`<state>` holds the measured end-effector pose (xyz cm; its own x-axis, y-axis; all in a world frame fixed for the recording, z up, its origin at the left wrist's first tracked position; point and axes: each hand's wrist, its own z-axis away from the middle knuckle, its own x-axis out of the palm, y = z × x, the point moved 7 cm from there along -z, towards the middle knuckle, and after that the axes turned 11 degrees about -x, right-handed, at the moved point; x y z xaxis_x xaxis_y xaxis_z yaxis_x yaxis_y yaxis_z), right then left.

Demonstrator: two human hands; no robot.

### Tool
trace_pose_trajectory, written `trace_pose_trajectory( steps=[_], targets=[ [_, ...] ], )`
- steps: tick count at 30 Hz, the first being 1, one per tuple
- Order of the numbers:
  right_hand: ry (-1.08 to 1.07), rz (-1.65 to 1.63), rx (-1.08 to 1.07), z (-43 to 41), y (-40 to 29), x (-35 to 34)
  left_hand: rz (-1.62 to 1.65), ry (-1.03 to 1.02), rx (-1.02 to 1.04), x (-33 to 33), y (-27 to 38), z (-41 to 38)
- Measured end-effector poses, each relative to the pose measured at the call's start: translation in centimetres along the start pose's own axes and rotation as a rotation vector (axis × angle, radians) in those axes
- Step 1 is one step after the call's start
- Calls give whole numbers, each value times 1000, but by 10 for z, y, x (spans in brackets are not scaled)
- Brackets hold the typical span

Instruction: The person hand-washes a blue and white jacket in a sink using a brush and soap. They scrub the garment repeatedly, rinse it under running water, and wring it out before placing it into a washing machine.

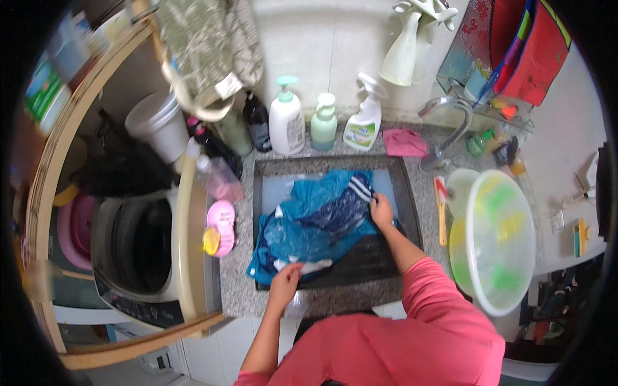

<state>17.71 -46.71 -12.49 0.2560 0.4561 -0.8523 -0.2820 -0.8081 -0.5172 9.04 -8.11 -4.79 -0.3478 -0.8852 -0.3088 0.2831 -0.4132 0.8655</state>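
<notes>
A wet blue garment [309, 241] with a navy section and white stripes lies spread across the stone laundry sink [410, 212]. Its lower part rests on a dark ribbed washboard slope [367, 258], and cloudy water [277, 186] shows behind it. My right hand [382, 212] grips the garment's edge by the striped band. At the near left, my left hand [286, 280] pinches a white-trimmed edge of the same cloth. The fingertips of both hands are partly hidden by the fabric.
A wooden-handled scrub brush [441, 212] and a large plastic basin [475, 241] stand right of the sink. Behind it are a pump bottle [287, 120], a spray bottle [364, 118], a pink cloth [404, 143] and a curved faucet [466, 120]. A pink soap dish [222, 222] sits left, beside a washing machine [181, 251].
</notes>
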Motion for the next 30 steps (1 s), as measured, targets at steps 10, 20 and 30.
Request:
trace_pose_trajectory(
  steps=[10, 20, 30],
  targets=[
    [-194, -217, -12, -49, 101, 113, 237, 74, -248, 7, -13, 4],
    [-312, 143, 91, -61, 106, 97, 326, 96, -195, 11, 19, 9],
    [-281, 159, -301, -32, 17, 27, 272, 159, -185, -70, 25, 87]
  ],
)
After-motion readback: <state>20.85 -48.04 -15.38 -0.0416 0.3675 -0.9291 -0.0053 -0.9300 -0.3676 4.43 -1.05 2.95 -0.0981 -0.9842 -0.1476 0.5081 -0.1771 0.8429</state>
